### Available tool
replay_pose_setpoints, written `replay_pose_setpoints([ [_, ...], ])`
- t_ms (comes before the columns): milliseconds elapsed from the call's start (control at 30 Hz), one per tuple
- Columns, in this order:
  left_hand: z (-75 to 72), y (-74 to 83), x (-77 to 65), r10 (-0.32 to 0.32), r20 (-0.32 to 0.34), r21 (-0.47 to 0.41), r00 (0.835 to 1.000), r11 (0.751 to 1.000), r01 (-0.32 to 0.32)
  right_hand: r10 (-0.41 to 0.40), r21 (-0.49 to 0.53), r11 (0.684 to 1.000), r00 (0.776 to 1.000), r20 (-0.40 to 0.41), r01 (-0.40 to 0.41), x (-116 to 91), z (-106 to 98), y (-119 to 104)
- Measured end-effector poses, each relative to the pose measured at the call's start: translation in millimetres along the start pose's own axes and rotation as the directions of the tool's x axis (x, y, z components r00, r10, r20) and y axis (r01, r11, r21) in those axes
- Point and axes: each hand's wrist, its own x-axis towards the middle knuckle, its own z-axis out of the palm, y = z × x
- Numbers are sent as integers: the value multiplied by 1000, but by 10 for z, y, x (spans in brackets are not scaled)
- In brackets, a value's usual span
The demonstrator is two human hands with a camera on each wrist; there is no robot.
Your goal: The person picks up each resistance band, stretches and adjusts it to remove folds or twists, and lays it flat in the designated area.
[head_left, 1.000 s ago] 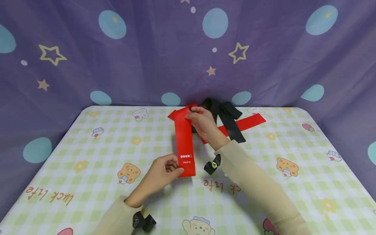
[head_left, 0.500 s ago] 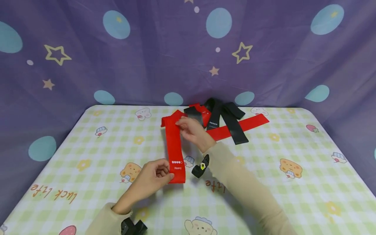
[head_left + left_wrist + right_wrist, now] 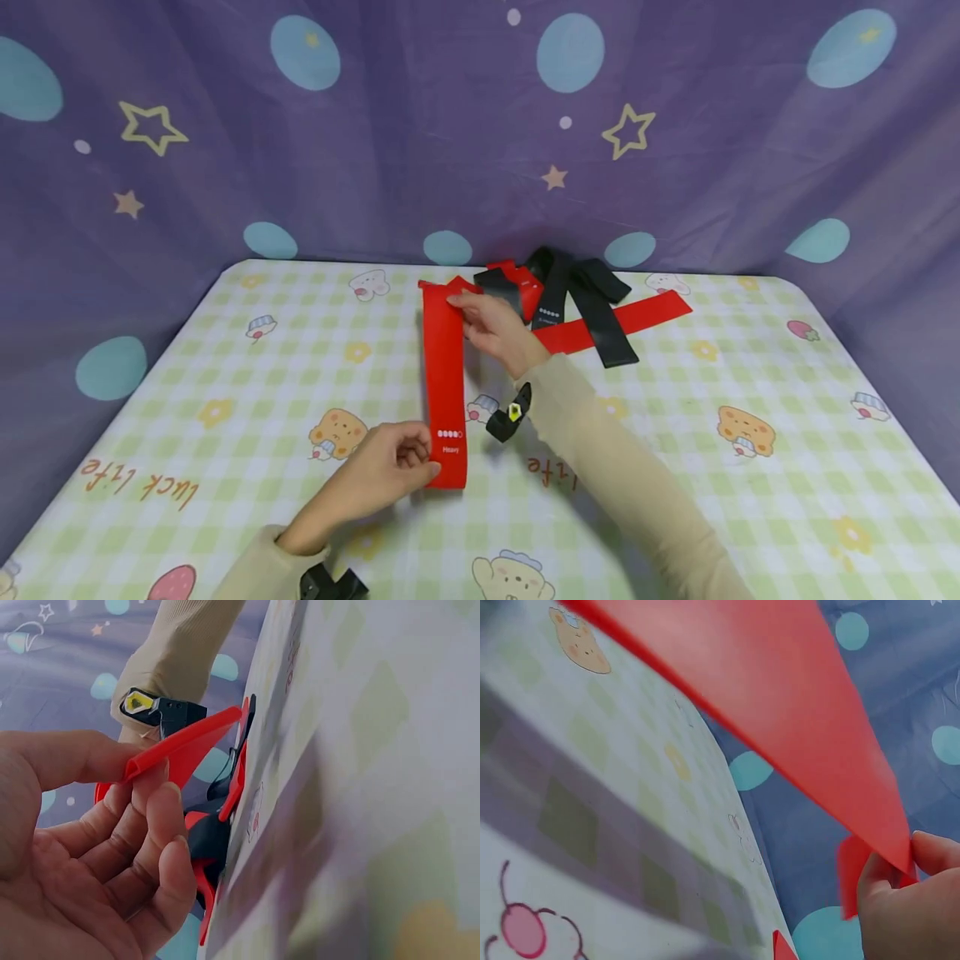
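A red resistance band printed "Heavy" stretches between my two hands, above the cloth. At its near end my left hand pinches the left edge between thumb and forefinger. The left wrist view shows that end of the red band folded double, the other fingers curled beneath. My right hand pinches the far end by its right edge. In the right wrist view the red band runs down to the thumb and fingers, with a short flap hanging past them.
Behind my right hand, black bands and another red band lie in a loose, overlapping pile at the table's back edge. A checked cloth with cartoon prints covers the table. A purple curtain hangs close behind it.
Both hands have carried the red band left, away from the pile, uncovering part of it. My left hand has come nearer the front, so the band reaches farther between the hands.
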Motion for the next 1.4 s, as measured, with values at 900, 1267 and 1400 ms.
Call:
replay_pose_setpoints([
  [900,-224,-519,-313,-267,63,-345,962,898,272,-58,-406,914,995,-86,18,671,51,286],
  [1267,-262,-538,-378,-308,53,-314,950,898,308,-61,-487,873,987,-152,-21,737,108,367],
  [1400,-299,-549,-397,-288,73,-310,955,903,296,-23,-509,860,992,-126,-45,686,130,310],
])
